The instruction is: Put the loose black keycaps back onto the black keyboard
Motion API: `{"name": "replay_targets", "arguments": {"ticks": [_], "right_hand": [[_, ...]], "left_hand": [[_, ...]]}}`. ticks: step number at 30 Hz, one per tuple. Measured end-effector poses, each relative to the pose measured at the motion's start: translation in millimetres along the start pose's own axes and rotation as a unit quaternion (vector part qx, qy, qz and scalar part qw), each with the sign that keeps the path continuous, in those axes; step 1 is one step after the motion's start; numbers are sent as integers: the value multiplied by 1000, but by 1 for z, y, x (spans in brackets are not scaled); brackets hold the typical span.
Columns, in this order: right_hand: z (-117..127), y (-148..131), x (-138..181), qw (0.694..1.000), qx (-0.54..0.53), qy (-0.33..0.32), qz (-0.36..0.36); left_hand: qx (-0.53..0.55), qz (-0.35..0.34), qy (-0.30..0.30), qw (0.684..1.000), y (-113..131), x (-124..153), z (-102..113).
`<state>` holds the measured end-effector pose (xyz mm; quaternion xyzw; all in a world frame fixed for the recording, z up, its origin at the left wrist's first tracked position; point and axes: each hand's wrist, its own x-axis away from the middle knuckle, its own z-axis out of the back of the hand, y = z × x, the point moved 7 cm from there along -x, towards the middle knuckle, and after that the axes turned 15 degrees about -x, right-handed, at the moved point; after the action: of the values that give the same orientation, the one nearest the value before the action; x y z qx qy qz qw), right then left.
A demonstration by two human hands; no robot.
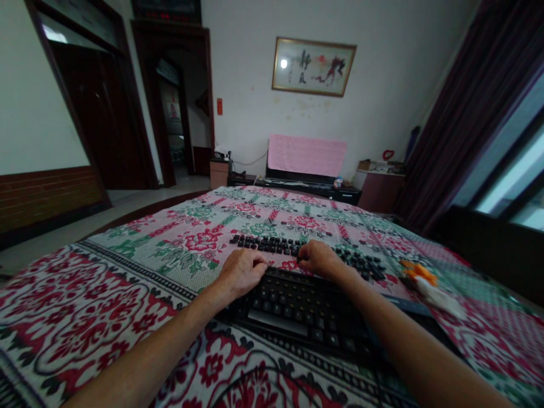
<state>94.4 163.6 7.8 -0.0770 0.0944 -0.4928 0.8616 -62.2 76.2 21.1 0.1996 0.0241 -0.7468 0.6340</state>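
A black keyboard [289, 300] lies on the patterned cloth in front of me, with several keycaps off its upper rows. At its far left corner my left hand [242, 272] is closed, with curled fingers against the frame. Beyond the keyboard, loose black keycaps [270, 243] are set out in rows on the cloth. My right hand [321, 259] reaches to these rows, thumb and fingers pinched on a small dark keycap [301, 259]. More loose keycaps [361, 262] lie to the right, partly behind my right wrist.
A flowered cloth [187, 266] covers the bed-like surface. On the right lie an orange item [420, 273], a white crumpled item [440, 297] and a flat dark blue-grey object [408, 306] by my forearm. A thin cable [255, 371] curves near the front. A pink-covered television [306, 154] stands beyond.
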Motion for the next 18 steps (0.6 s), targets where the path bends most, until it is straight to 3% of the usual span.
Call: {"name": "replay_targets", "arguments": {"ticks": [12,18], "right_hand": [[-3,-12,-3,999,25,-16,31],[13,-24,11,999,23,8,42]], "left_hand": [[9,26,-6,1000,-2,0,0],[8,23,-4,1000,1,1,1]]}}
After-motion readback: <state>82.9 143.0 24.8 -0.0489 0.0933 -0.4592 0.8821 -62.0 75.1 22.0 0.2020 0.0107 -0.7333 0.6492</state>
